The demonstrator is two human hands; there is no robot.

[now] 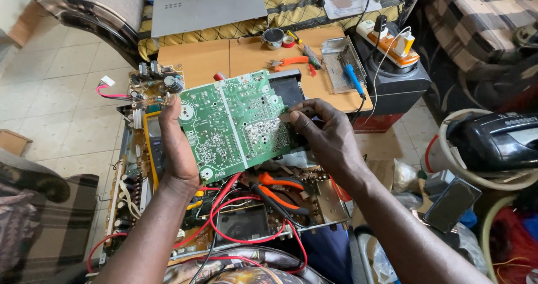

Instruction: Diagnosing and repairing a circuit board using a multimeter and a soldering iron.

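Note:
I hold a green circuit board [235, 124] solder side up, tilted, in front of me. My left hand [176, 146] grips its left edge with the thumb on top. My right hand [328, 135] pinches the board's right edge near a black part [288, 90] fixed behind it. Below the board lies an opened device chassis [246, 216] with red wires [224, 205] and orange-handled pliers [277, 188] resting on it.
A low wooden table [224, 57] beyond carries orange pliers [291, 61], a blue-handled soldering iron [353, 77], tape rolls and a clear tray. A brown component board [154, 85] lies at left. A power strip [389, 40] sits on a black speaker; clutter and a black appliance [496, 138] fill the right.

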